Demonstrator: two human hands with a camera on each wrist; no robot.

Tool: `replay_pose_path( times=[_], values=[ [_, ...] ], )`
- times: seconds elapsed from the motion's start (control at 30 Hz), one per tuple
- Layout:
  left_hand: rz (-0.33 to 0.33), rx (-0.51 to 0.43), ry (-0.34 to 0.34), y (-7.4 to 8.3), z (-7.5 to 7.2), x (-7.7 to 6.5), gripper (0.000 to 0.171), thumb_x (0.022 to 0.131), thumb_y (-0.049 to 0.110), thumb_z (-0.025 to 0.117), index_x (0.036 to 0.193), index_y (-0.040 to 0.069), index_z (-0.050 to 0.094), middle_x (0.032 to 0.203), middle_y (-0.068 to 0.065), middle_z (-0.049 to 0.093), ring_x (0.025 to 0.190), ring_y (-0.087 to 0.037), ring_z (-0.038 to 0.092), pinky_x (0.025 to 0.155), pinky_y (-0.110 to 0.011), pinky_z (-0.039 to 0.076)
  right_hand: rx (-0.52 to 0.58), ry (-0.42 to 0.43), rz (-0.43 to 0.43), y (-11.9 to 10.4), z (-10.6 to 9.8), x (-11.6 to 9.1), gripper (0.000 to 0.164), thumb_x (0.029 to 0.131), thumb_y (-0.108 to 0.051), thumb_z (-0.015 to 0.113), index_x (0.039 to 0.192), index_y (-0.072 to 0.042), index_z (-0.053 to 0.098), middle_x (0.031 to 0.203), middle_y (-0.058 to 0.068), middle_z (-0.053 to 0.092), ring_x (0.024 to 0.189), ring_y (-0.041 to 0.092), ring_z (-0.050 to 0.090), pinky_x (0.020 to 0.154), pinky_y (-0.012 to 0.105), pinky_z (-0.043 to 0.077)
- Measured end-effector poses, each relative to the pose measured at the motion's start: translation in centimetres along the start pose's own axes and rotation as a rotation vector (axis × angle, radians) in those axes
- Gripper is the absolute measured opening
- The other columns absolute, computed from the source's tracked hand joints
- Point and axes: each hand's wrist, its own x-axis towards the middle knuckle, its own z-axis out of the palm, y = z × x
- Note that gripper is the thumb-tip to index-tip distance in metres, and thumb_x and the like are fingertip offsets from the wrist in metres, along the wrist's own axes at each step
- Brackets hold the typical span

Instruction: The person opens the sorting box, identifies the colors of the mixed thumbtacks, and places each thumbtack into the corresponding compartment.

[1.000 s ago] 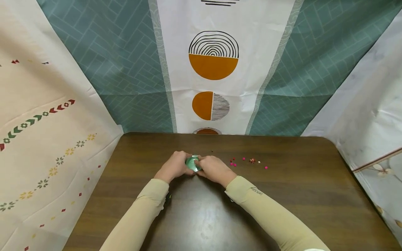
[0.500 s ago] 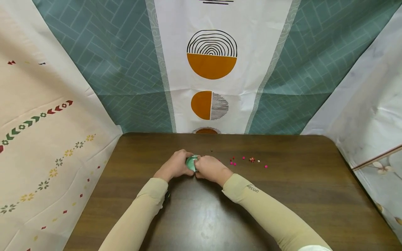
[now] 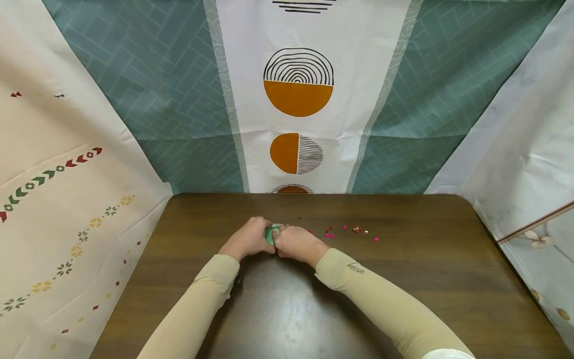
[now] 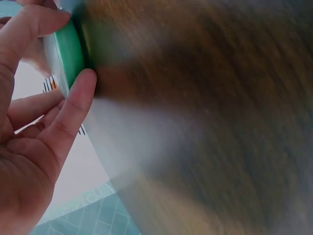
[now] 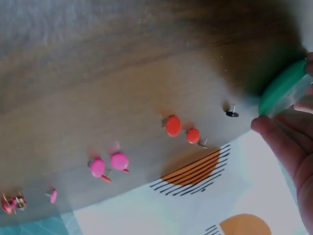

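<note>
A small, flat, round container with a green side and a clear part [image 3: 272, 234] is between both hands, toward the far side of the table. My left hand [image 3: 249, 239] grips its left edge; in the left wrist view a thumb and finger hold the green rim [image 4: 71, 51]. My right hand [image 3: 299, 243] holds its right edge and covers part of it. In the right wrist view fingertips touch the container's green rim [image 5: 283, 87]. Past them on the table lie thumbtacks: a black one [image 5: 232, 114], a large orange-red one [image 5: 172, 126] and a pink one [image 5: 119, 161].
More tacks lie to the right of the hands, including a small cluster [image 3: 356, 230] and a lone pink tack [image 3: 376, 239]. The brown wooden table [image 3: 287, 309] ends at a patterned cloth backdrop [image 3: 296, 99]. Cloths also hang at both sides.
My right hand has shifted slightly left, its fingers curling further over the container and hiding more of it. The left hand keeps its hold. The head view has drifted slightly.
</note>
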Motion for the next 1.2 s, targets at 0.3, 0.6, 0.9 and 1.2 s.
replay_pose_path(
  times=[0.3, 0.6, 0.9, 1.2],
  values=[
    [0.034, 0.092, -0.020, -0.32, -0.32, 0.50, 0.042, 0.062, 0.033, 0.077, 0.096, 0.011, 0.064, 0.083, 0.005, 0.055, 0.076, -0.013, 0.049, 0.059, -0.023, 0.043, -0.037, 0.038, -0.061, 0.34, 0.49, 0.21, 0.026, 0.086, -0.032, 0.059, 0.098, -0.009, 0.062, 0.079, -0.003, 0.056, 0.075, 0.008, 0.051, 0.073, 0.020, 0.044],
    [0.068, 0.101, -0.039, -0.63, -0.30, 0.06, 0.047, 0.068, 0.036, 0.074, 0.105, 0.010, 0.065, 0.083, 0.005, 0.058, 0.070, -0.011, 0.050, 0.058, -0.021, 0.044, -0.014, 0.013, -0.056, 0.17, 0.20, 0.28, 0.024, 0.086, -0.030, 0.060, 0.098, -0.009, 0.062, 0.079, -0.003, 0.056, 0.073, 0.008, 0.052, 0.069, 0.019, 0.044],
    [0.105, 0.100, -0.006, -0.82, -0.83, -0.20, 0.036, 0.066, 0.037, 0.069, 0.093, 0.014, 0.064, 0.074, 0.008, 0.056, 0.060, -0.007, 0.049, 0.054, -0.022, 0.043, -0.009, -0.026, 0.005, 0.02, -0.39, 0.84, 0.025, 0.087, -0.029, 0.061, 0.100, -0.008, 0.060, 0.084, -0.001, 0.057, 0.077, 0.010, 0.054, 0.072, 0.021, 0.045],
    [0.137, 0.096, -0.012, -0.81, -0.38, -0.31, 0.020, 0.063, 0.035, 0.070, 0.071, 0.018, 0.062, 0.061, 0.009, 0.052, 0.054, -0.006, 0.046, 0.049, -0.022, 0.041, -0.074, 0.097, -0.085, 0.38, 0.55, 0.45, 0.020, 0.083, -0.028, 0.058, 0.092, -0.010, 0.060, 0.070, -0.004, 0.050, 0.063, 0.006, 0.048, 0.058, 0.019, 0.042]
  ],
)
